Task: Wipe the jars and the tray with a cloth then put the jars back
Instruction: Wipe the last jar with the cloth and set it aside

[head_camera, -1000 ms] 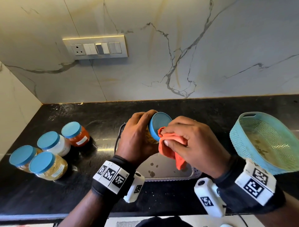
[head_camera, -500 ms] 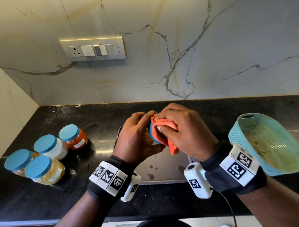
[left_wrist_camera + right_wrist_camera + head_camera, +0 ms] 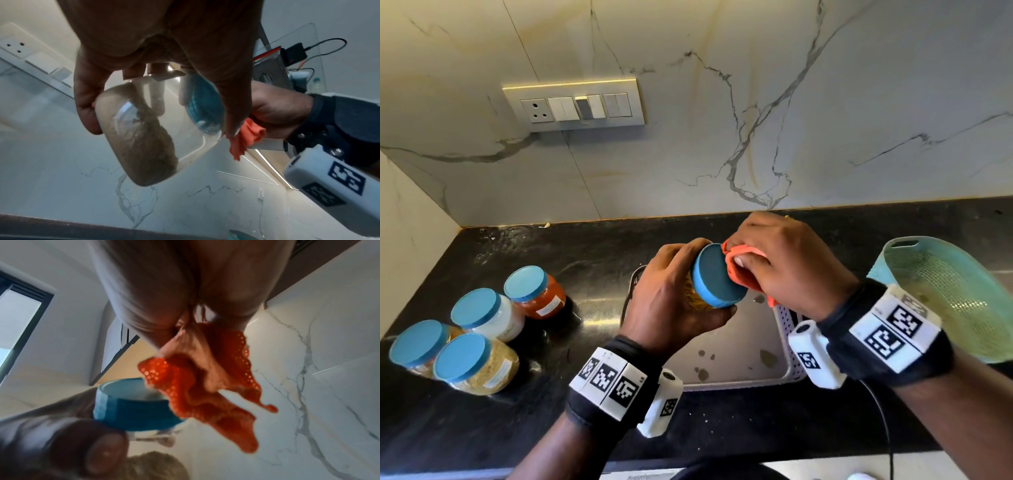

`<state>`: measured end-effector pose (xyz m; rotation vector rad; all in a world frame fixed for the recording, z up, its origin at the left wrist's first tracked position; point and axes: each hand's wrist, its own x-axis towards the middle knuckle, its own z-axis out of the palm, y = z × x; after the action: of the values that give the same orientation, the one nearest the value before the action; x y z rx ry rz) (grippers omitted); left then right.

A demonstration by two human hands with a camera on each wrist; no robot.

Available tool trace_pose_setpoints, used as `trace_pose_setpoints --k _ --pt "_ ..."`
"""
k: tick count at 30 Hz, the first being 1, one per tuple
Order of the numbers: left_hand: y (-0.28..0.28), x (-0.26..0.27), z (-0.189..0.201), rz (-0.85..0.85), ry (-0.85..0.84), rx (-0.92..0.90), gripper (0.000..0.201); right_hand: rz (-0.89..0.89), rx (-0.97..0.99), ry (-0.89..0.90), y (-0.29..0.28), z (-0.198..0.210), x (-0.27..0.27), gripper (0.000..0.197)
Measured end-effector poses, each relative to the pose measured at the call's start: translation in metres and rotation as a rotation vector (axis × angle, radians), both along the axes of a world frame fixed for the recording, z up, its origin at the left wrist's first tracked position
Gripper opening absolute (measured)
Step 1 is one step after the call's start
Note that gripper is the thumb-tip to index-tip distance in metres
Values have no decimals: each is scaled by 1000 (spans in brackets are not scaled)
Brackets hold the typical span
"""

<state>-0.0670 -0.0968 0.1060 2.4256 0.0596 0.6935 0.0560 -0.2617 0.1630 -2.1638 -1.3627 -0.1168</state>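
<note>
A black counter (image 3: 482, 428) is seen across the lower half of the head view, backed by a marble wall (image 3: 825, 120) carrying a switch plate (image 3: 573, 106) at upper left. A white tray (image 3: 739, 373) is set at lower centre, emptied and spotted with residue, presumably left bare so that it can be wiped in turn. A teal basket (image 3: 945, 298) is propped tilted at the right edge. Four blue-lidded jars (image 3: 476, 363) are grouped at lower left, well apart from the tray; whether they are already wiped cannot be told.

A fifth jar (image 3: 697, 296) is held above the tray, tipped so that its blue lid (image 3: 717, 275) faces the camera. It is gripped round the body by the left hand (image 3: 671, 301), fingers curled, evidently to steady it and present the lid. An orange cloth (image 3: 739, 270) is bunched in the closed fingers of the right hand (image 3: 791, 270) and is pressed against the lid's far edge, with a loose tail hanging below. The lid-wiping step is judged to be in hand.
</note>
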Motion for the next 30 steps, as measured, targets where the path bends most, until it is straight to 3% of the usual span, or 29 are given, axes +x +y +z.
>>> trace_pose_setpoints --k 4,7,14,16,22,27,30 --pt "-1 2 3 -7 -8 -16 81 73 61 -3 16 11 -16 21" --pt "5 0 3 -3 43 -71 83 206 -10 0 13 11 -24 16" --pt "18 -5 5 57 135 -998 79 36 260 329 -12 3 -1 23" --pt "19 -5 7 15 139 -1184 81 35 305 455 -12 -1 -6 25" --pt "17 -8 15 -120 214 -1442 103 24 456 566 -13 -11 -19 26" --pt "13 -8 14 -122 163 -1571 68 34 500 518 -11 -17 -32 35" --pt "10 -7 16 -90 135 -1573 61 48 496 416 -8 -20 -39 36"
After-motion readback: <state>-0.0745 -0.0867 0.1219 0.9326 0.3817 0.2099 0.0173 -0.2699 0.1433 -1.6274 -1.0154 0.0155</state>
